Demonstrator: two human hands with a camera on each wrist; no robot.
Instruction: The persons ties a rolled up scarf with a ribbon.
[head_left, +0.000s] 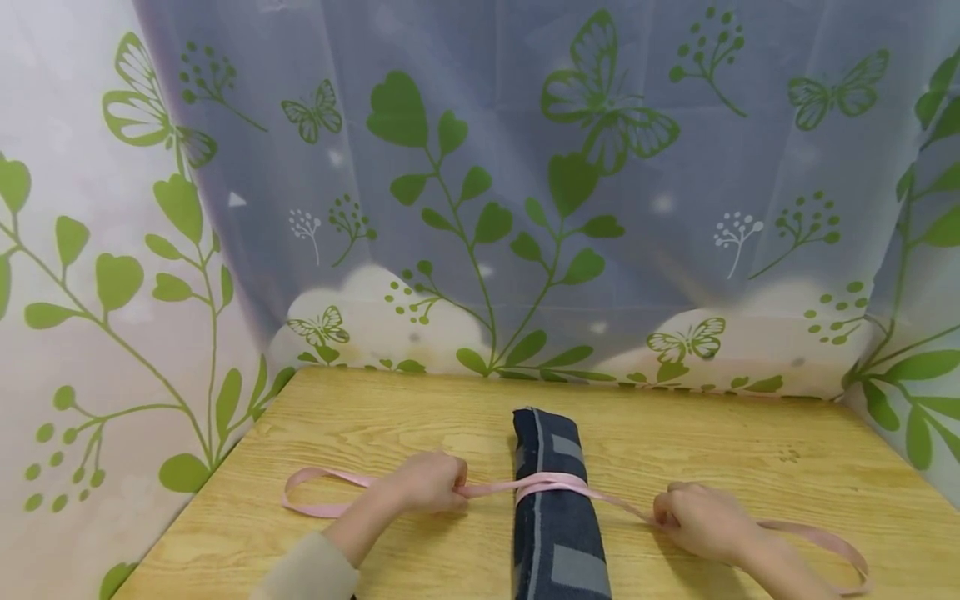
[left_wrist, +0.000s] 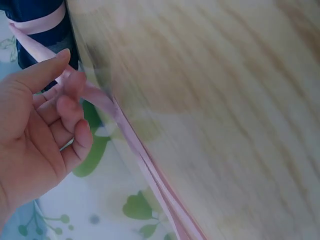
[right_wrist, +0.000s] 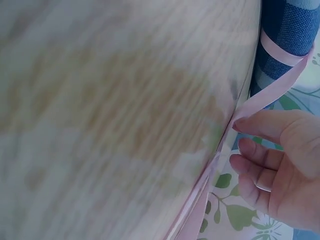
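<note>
A rolled dark blue cloth [head_left: 551, 525] with grey patches lies lengthwise on the table. Around its middle runs a pink ribbon [head_left: 555, 481], crossed on top. My left hand [head_left: 429, 483] pinches one end of the ribbon to the left of the roll; past that hand the ribbon trails in a loop. To the right, my right hand [head_left: 701, 518] pinches the other end, whose tail also curves away in a loop. Both stretches between the hands and the roll look fairly taut. In the left wrist view, thumb and curled fingers meet on the ribbon [left_wrist: 100, 99].
The wooden table [head_left: 420, 408] has a light grain and reaches back to a hanging curtain [head_left: 480, 200] printed with green leaves and butterflies. Similar printed cloth covers the left side [head_left: 97, 275] and the right side.
</note>
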